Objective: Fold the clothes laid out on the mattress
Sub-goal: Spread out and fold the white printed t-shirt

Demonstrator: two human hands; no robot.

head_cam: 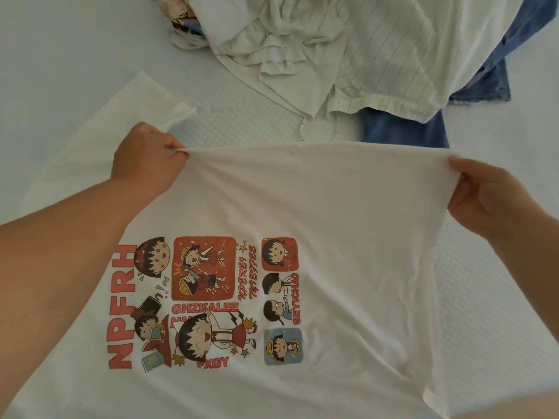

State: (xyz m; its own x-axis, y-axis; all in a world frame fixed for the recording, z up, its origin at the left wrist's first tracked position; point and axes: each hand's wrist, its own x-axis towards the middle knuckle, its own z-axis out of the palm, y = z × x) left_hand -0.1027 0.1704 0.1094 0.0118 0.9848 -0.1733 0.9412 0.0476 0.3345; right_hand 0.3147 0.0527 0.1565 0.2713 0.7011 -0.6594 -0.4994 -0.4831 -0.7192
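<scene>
Striped shirt [363, 55], jeans [405, 128] heaped beyond T-shirt [332, 222].

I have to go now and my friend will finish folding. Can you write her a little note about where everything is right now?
Left hand and right hand each pinch the top edge of the white cartoon T-shirt, holding it stretched, print up. No fold made in it yet. Still waiting in a heap on the mattress: striped white shirt, blue jeans, other crumpled clothes.
</scene>
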